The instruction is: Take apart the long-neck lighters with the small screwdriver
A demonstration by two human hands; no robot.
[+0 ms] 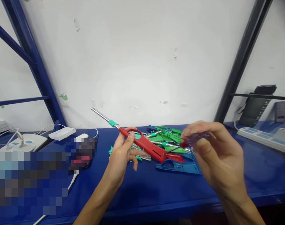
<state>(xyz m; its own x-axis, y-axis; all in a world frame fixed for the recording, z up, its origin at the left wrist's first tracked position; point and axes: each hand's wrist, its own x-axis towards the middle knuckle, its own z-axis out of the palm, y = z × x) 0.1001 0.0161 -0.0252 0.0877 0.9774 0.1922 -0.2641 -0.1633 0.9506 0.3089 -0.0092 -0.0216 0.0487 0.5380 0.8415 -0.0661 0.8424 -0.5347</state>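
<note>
My left hand (122,153) is closed around a red gas lighter (148,147) with a long metal tube and green trigger. The lighter is tilted, its tube pointing up and to the left. In my right hand (217,153) is a screwdriver (190,141) with a see-through purplish handle. Its thin shaft reaches the lower right end of the lighter; whether it sits in a screw is too small to tell. Behind and below the lighter lie green lighter shells (167,136), a blue lighter shell (179,167), a red shell (176,157) and metal-tubed parts (142,157).
The blue table (137,200) runs up to a white wall. To the left are a white box (62,133), a white socket block (27,142), cables and a partly pixelated dark object (83,156). On the right lie a power strip (266,139) and a dark case (253,109).
</note>
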